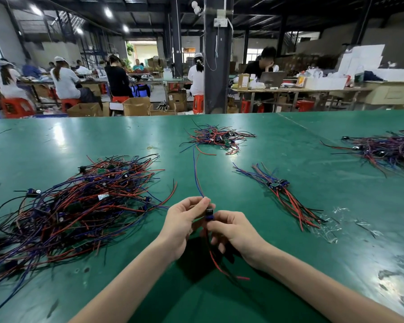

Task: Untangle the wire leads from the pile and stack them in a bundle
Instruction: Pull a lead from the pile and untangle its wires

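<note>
Hands, nearest: left hand [184, 222] pinches the wire lead [209, 214] at its blue and red strands. Right hand [233, 234] pinches it just below the small module, with red and black tails hanging. Green table [336, 183]. Tangled pile [79, 206], left. Bundle [282, 192], right. Smaller pile [217, 137], far centre. Workshop floor: cardboard boxes [135, 106], contents unclear.

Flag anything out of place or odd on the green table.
Crumpled clear plastic film, stray scrap, lies loose on the table just right of the sorted bundle, by its wire ends. A lone rubber band sits apart beyond the big pile. Worn scuffs mark the near right surface.
</note>
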{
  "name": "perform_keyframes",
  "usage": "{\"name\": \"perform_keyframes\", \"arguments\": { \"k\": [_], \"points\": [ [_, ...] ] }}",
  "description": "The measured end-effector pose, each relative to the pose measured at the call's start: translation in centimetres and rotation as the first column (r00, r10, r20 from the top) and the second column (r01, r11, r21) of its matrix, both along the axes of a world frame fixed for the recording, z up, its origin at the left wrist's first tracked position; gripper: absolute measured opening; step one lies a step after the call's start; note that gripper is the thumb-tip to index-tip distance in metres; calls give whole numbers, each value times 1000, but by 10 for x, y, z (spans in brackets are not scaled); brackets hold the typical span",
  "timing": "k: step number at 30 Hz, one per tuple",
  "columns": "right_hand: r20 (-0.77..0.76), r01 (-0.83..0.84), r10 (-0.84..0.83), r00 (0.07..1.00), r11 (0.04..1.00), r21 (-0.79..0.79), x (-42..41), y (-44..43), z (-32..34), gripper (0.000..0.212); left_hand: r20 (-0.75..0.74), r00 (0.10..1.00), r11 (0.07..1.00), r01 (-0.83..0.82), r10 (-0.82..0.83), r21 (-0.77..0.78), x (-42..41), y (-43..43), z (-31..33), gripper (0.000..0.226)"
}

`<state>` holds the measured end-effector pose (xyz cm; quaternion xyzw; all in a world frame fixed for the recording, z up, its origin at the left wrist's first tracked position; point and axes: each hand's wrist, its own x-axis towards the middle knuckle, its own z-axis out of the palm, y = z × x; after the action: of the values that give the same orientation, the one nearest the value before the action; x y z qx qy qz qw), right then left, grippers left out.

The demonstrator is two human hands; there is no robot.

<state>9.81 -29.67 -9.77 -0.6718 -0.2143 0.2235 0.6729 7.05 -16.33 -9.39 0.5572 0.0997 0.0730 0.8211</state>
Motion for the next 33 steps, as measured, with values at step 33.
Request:
{"name": "perform_keyframes", "arguments": {
  "k": [33],
  "points": [
    [-49, 48, -48, 998, 999, -5, 12, -4, -2, 8, 18, 998, 984, 63, -67, 168, 2, 10, -3, 16]
  ]
}}
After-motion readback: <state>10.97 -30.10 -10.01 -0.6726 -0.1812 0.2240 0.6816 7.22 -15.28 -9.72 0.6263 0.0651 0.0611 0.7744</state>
